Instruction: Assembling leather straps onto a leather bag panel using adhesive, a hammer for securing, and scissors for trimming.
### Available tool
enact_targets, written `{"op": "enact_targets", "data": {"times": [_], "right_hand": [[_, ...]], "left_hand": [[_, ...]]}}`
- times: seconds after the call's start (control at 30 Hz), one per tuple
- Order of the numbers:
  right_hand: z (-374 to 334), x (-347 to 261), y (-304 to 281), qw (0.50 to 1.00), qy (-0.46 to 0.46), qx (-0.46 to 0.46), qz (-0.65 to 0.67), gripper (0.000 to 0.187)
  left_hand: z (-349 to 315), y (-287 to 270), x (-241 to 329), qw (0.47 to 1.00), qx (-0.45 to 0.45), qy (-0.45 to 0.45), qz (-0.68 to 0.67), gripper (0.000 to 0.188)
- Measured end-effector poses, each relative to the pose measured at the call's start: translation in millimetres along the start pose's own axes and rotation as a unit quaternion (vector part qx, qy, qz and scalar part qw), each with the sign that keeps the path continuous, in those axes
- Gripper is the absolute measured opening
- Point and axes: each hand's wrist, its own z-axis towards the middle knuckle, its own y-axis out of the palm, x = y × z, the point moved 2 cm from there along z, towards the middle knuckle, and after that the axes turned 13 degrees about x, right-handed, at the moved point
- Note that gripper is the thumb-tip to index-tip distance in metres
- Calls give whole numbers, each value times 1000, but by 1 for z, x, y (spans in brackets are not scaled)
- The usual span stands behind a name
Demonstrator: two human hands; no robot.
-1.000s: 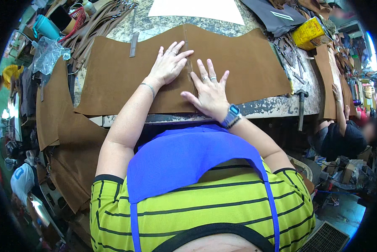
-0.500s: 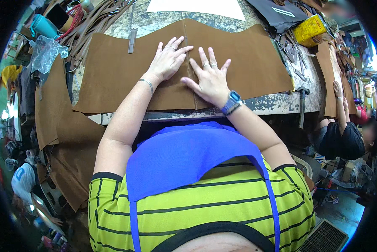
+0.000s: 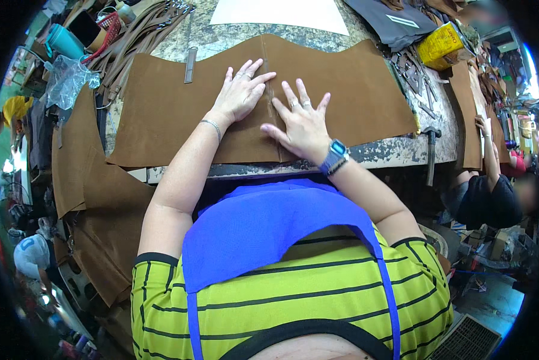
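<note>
A wide brown leather panel [image 3: 161,114], with a seam [image 3: 268,72] running down its middle, is spread over the worktable. On the panel just left of that seam, my left hand [image 3: 242,96] lies with its fingers stretched out, tips close to the seam line. My right hand [image 3: 303,125] rests a bit nearer to me on the right half, fingers spread and thumb reaching across toward the seam. Neither hand holds anything. A short strap piece with a metal edge [image 3: 190,65] lies at the panel's far left edge.
A hammer [image 3: 431,153] sits at the table's right front edge, beside several metal tools [image 3: 422,90]. Beyond are a yellow can [image 3: 442,47], a dark grey piece [image 3: 395,27], white paper [image 3: 281,13] and brown straps [image 3: 140,42]. More leather [image 3: 110,228] hangs at left. Another person [image 3: 485,192] works at right.
My right hand has slid slightly toward me along the seam. My left hand stays almost in place on the panel. The whole view has shifted a little.
</note>
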Motion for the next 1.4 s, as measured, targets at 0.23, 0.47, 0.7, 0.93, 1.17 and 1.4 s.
{"op": "enact_targets", "data": {"times": [0.23,0.47,0.7,0.93,1.17,1.4], "right_hand": [[17,8,15,999,13,40,-4,79],[-6,3,-2,999,-3,-26,-20,77],[10,11,13,999,-8,51,-13,73],[-16,36,-26,998,21,36,43,40],[-67,230,-48,885,416,57,-201,62],[-75,252,-62,907,359,94,-200,56]], "left_hand": [[3,-1,1,1000,2,3,1,45],[1,0,2,1000,2,8,1,46],[3,4,-1,1000,-1,4,4,45],[1,-7,-6,1000,5,-17,-26,46],[-56,-89,-97,914,171,-264,256,71],[-114,-145,-149,822,149,-442,325,79]]}}
